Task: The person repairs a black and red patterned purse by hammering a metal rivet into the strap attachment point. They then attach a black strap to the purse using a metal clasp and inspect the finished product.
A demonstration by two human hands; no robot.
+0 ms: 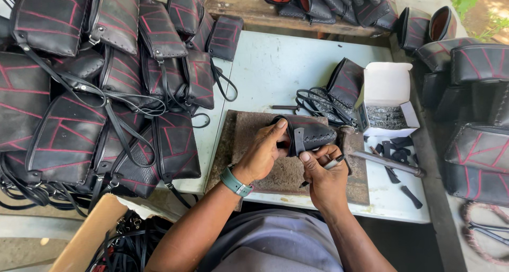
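Both hands meet over a brown work slab (254,129) on the table (265,65). Left hand (263,152) closes around a small black leather pouch (310,133) resting there; right hand (326,179) pinches a thin tool (335,164) against its strap. Nearby lies a hammer (382,158).

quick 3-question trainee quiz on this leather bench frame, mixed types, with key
1. True or false: both hands grip the small black pouch.
2. The white box lies on which side of the stone slab? A) left B) right C) on it
3. What sits on the left hand's wrist?

Key: 1. False; the left hand grips the pouch, the right hand holds a thin dark tool beside it. 2. B. 3. A green watch.
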